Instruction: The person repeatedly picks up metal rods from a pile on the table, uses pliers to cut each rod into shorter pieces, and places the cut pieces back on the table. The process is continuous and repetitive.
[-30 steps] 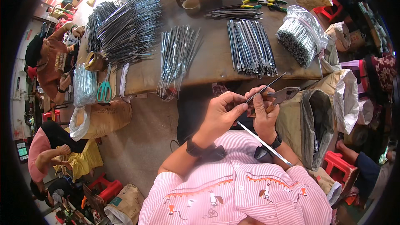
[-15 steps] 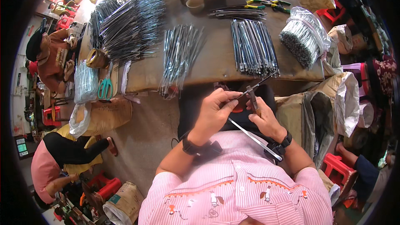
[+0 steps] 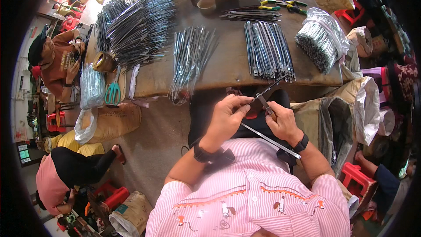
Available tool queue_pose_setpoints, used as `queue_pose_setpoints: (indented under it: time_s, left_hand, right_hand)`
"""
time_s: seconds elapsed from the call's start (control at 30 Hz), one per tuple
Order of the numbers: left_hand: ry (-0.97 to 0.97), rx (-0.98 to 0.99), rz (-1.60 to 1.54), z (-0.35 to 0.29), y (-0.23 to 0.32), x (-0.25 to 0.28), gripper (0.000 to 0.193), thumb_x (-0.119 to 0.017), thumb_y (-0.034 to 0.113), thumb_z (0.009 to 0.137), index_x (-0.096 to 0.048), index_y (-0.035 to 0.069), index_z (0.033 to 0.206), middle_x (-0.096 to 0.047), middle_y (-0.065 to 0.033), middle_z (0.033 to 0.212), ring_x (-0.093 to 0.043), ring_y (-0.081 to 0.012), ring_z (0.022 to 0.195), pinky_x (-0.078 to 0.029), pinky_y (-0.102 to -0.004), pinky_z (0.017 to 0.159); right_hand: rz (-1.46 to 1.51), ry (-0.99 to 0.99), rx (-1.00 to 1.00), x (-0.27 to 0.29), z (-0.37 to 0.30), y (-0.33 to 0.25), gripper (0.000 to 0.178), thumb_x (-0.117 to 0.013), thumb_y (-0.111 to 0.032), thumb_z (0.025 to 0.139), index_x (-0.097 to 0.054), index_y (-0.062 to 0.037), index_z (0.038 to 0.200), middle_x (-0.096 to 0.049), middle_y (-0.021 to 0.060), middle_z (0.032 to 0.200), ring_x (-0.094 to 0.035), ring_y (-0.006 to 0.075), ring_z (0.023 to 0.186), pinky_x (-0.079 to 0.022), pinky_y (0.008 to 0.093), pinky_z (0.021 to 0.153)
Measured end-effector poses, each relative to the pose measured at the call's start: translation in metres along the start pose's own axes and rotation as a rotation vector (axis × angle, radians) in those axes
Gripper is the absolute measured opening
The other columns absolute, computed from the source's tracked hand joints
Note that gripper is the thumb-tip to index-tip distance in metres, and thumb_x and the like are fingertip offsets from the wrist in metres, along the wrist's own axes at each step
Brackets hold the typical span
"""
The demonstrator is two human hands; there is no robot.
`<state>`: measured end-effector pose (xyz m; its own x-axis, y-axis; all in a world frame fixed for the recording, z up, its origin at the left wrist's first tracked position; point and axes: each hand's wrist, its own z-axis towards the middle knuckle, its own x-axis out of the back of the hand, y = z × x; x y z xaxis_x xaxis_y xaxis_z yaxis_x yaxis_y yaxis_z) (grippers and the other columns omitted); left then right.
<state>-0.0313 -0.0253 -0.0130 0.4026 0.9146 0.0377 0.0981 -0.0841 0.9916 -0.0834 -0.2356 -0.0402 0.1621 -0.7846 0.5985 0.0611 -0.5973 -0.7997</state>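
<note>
My left hand (image 3: 229, 116) is closed, thumb and fingers pinching a thin dark metal strip (image 3: 272, 88) that slants up toward the table edge. My right hand (image 3: 284, 123) wraps round the brown handle of a small hand tool (image 3: 264, 102), whose flat metal end meets the strip near my left fingertips. A bright metal strip (image 3: 272, 141) runs from below my left hand toward my right wrist; whether it joins the dark one cannot be seen. Beyond my hands, a row of metal strips (image 3: 268, 50) and a looser bunch of strips (image 3: 191, 61) lie on the table.
The brown-topped table (image 3: 228, 68) carries a big strip pile (image 3: 140, 28), a wrapped strip bundle (image 3: 322, 39), pliers (image 3: 287, 5), a cup (image 3: 206, 5) and teal-handled scissors (image 3: 112, 92). Open sacks (image 3: 335, 123) stand at my right. Co-workers (image 3: 59, 68) sit or bend at the left.
My right hand and the tool have shifted slightly right and down, the tool tilting more. My left hand holds nearly still. At the lower left, a co-worker has bent further over.
</note>
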Motion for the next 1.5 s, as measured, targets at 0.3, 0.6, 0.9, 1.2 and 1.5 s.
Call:
queue_pose_setpoints:
  time_s: [0.3, 0.6, 0.9, 1.2, 1.5]
  left_hand:
    - [-0.017, 0.084, -0.21, 0.005, -0.011, -0.001, 0.02, -0.056, -0.003, 0.09, -0.064, -0.005, 0.109, -0.071, -0.0081, 0.092, -0.067, -0.01, 0.08, -0.051, -0.0203, 0.07]
    - [0.009, 0.089, 0.051, -0.001, 0.007, 0.0, 0.024, -0.063, 0.006, 0.089, -0.066, 0.0, 0.112, -0.063, -0.0018, 0.085, -0.054, -0.0077, 0.064, -0.045, -0.0217, 0.059]
    - [0.19, -0.258, 0.471, -0.011, 0.023, 0.01, 0.025, -0.07, 0.003, 0.078, -0.069, -0.001, 0.102, -0.059, -0.0108, 0.081, -0.058, -0.0234, 0.07, -0.047, -0.0317, 0.064]
    - [0.684, -0.352, 0.806, 0.045, -0.008, 0.084, 0.015, -0.067, 0.007, 0.083, -0.07, -0.002, 0.095, -0.064, -0.0184, 0.085, -0.063, -0.0333, 0.078, -0.049, -0.038, 0.07]
    - [0.76, -0.097, 1.026, 0.078, -0.027, 0.121, 0.03, -0.067, 0.018, 0.081, -0.068, -0.004, 0.101, -0.061, -0.0226, 0.092, -0.058, -0.0395, 0.091, -0.045, -0.0471, 0.083]
  right_hand:
    - [-0.078, 0.028, 0.087, -0.006, 0.005, -0.001, 0.032, -0.056, -0.011, 0.075, -0.058, -0.0011, 0.106, -0.062, 0.0191, 0.089, -0.062, 0.038, 0.079, -0.049, 0.0432, 0.072]
    - [-0.071, 0.036, 0.042, -0.004, 0.003, 0.0, 0.015, -0.056, -0.011, 0.076, -0.058, -0.0049, 0.089, -0.057, 0.0184, 0.068, -0.059, 0.0383, 0.064, -0.046, 0.0447, 0.059]
    - [-0.019, 0.071, -0.053, -0.01, 0.008, -0.004, 0.02, -0.054, -0.015, 0.079, -0.057, -0.0042, 0.096, -0.059, 0.0197, 0.073, -0.059, 0.0406, 0.07, -0.047, 0.0463, 0.063]
    - [0.217, 0.028, -0.088, -0.015, 0.004, 0.006, 0.03, -0.052, -0.006, 0.081, -0.056, 0.0015, 0.11, -0.063, 0.0098, 0.081, -0.062, 0.0201, 0.072, -0.05, 0.031, 0.07]
    - [0.505, 0.062, -0.189, -0.013, -0.014, 0.017, 0.03, -0.048, -0.003, 0.083, -0.055, 0.0, 0.112, -0.061, 0.0058, 0.081, -0.059, 0.0112, 0.067, -0.046, 0.025, 0.058]
